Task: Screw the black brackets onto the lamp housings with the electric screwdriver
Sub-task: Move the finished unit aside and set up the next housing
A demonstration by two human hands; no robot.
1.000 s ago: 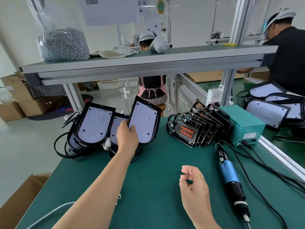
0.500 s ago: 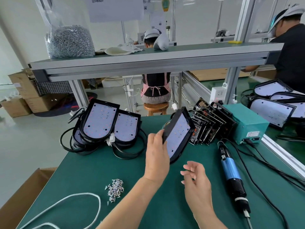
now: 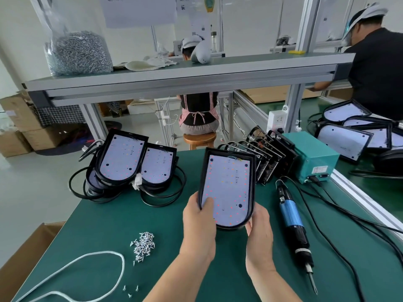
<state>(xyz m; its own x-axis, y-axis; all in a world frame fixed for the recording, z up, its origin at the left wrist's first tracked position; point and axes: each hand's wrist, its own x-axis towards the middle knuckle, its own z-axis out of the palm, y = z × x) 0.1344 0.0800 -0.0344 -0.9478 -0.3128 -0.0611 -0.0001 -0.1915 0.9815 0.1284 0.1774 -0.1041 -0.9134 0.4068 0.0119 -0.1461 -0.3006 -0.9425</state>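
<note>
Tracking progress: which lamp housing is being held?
The centre housing, gripped by the left hand and right hand; the other housings lean stacked on the table.

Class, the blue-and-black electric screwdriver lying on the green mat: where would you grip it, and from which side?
Probably the blue barrel of the blue-and-black electric screwdriver, from above with the right hand beside it: it lies flat on the green mat, barrel bare, metal bit toward the person.

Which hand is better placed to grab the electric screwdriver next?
Right. The electric screwdriver lies just beside the right hand; the left hand, gripping the lamp housing, would have to cross over.
</note>
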